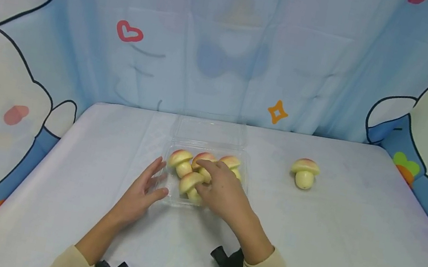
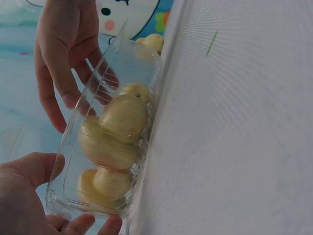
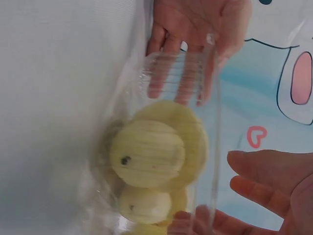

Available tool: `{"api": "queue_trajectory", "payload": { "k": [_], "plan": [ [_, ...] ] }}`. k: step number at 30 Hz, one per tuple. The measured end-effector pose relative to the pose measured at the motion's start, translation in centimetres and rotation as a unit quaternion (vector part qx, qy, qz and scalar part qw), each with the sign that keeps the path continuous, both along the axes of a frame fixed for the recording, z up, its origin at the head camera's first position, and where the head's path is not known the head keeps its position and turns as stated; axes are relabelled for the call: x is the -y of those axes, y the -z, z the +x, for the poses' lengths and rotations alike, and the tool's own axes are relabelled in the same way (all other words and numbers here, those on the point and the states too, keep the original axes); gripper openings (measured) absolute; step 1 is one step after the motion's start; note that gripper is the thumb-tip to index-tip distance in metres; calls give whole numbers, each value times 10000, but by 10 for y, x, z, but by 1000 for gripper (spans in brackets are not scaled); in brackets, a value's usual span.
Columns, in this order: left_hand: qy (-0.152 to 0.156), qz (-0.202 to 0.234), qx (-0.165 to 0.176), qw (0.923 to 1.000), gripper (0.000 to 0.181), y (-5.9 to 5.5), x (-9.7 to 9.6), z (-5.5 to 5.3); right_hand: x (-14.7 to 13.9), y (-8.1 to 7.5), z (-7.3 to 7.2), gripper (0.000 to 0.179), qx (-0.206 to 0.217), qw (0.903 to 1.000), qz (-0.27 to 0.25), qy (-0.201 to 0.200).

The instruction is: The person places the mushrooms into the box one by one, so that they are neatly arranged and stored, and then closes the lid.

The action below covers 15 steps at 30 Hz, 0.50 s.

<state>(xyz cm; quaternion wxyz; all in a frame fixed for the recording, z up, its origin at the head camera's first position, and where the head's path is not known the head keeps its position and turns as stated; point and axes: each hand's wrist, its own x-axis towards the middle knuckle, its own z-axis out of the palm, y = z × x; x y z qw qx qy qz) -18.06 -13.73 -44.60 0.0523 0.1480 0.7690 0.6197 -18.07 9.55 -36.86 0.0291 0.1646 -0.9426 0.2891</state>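
A clear plastic box [image 1: 172, 196] stands on the table with several toy mushrooms in it, yellow with reddish-tinged caps. My left hand [image 1: 142, 192] rests along the box's left side, thumb and fingers spread near its rim. Over the right part of the box reaches my right hand [image 1: 225, 196]. Its thumb is beside the front mushroom [image 1: 190, 183] and its fingers extend over the mushrooms behind. In the left wrist view the right hand's fingers [image 2: 62, 83] hang loosely apart at the box wall, gripping no mushroom.
The box's transparent lid [image 1: 211, 132] is folded back behind it. One more mushroom [image 1: 305, 173] stands on the white tablecloth [image 1: 331, 247] to the right. A blue cartoon curtain [image 1: 228, 51] hangs behind the table.
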Motion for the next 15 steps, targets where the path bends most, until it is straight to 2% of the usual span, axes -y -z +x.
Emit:
{"api": "queue_trajectory", "payload": {
  "k": [6, 15],
  "plan": [
    [19, -49, -58, 10000, 82, 0, 1, 0, -8, -12, 1, 57, -290, 9992, -76, 271],
    [9, -58, -13, 10000, 83, 0, 0, 0, -26, -18, -2, 60, -848, 9940, -431, 545]
  ]
}}
